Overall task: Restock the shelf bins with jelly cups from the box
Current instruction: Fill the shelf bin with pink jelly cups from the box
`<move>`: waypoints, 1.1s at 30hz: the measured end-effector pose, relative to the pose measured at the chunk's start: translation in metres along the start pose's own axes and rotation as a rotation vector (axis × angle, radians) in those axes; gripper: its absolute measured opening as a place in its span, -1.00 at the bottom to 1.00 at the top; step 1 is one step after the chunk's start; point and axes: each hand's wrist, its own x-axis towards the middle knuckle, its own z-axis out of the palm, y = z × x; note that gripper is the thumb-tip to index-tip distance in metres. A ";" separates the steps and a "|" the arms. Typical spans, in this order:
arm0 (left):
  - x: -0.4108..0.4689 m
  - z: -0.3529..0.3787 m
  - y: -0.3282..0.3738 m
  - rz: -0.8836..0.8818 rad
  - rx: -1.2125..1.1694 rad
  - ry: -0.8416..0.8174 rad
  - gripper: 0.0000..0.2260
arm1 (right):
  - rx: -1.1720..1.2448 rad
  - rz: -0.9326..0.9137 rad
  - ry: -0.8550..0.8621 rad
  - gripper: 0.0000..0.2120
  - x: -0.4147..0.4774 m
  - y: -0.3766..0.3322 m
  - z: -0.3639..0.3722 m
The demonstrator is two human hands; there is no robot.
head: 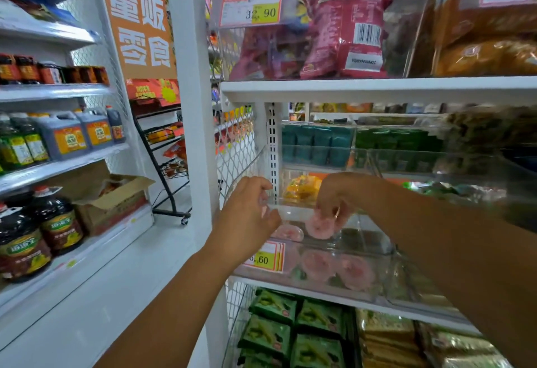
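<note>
The right grip (337, 196) reaches in from the right with its fingertips pinched round a round pink jelly cup (321, 226). It holds the cup just above the open top of the clear plastic shelf bin (386, 268), low over the rim, probably so the cup can be set down rather than dropped. The left grip (247, 219) is at the bin's left end with its fingers curled. Something pale pink shows between them, but I cannot tell whether it pinches a cup, holds the bin's edge to steady it, or holds nothing.

More pink jelly cups (319, 266) lie in the bin's bottom and show through its front wall, beside the yellow-and-white paper price tag (266, 257). They form a thin layer, so the bin looks far from full and the restocking seems to be at an early stage.

The bin sits on a white metal shelf (305, 292) and tilts towards the aisle, likely so stock slides forward. An open brown cardboard box (113, 202) stands on a low shelf across the aisle, well apart from both grips; it may be the supply
</note>
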 end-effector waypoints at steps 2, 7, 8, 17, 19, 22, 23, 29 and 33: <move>0.000 -0.001 0.001 -0.016 0.035 -0.022 -0.59 | -0.030 0.024 -0.046 -0.66 0.004 0.001 0.005; -0.002 -0.005 0.002 0.012 -0.003 -0.109 -0.55 | -0.173 -0.003 -0.047 -0.58 0.020 0.004 0.024; -0.001 -0.006 0.003 0.003 -0.043 -0.113 -0.54 | -0.219 -0.011 -0.037 -0.58 0.021 0.004 0.027; 0.006 -0.007 0.009 0.027 -0.149 -0.119 -0.30 | 0.495 -0.260 -0.360 -0.63 -0.041 -0.016 -0.024; 0.012 -0.001 0.015 0.086 -0.141 -0.103 -0.23 | 0.491 -0.279 -0.429 -0.61 -0.046 -0.016 -0.027; 0.020 0.005 0.023 0.128 -0.155 -0.130 -0.04 | 0.412 -0.270 -0.299 -0.80 -0.038 -0.014 -0.026; 0.022 0.005 0.023 0.107 -0.193 -0.164 0.01 | 0.352 -0.271 -0.241 -0.83 -0.035 -0.012 -0.028; 0.022 0.000 0.004 0.019 0.100 -0.464 -0.63 | -0.560 -0.135 -0.072 -0.78 -0.019 0.010 -0.035; 0.020 0.003 0.005 0.085 0.173 -0.489 -0.70 | -0.826 -0.019 -0.164 -0.74 -0.007 0.010 -0.015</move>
